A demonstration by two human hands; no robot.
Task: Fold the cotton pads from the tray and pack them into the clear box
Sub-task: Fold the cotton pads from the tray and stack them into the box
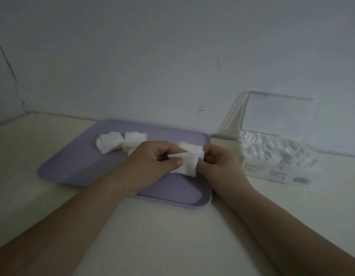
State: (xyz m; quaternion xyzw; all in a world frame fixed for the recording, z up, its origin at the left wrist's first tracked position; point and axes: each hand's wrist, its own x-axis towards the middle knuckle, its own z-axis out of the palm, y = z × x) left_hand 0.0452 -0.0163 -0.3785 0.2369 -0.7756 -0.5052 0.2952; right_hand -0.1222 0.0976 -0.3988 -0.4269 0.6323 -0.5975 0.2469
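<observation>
Box (276,156) off the tray's (73,168) right edge was mostly full, lid up. Left hand (152,164) and right hand (216,162) both pinched one pad (189,163) mid-fold; two piles (120,143) remained at the far edge.

A pale cream table (172,236) set against the wall carries a lilac tray (77,168) toward its back left and, well apart to the right, a clear box (276,172) with its lid raised.
</observation>
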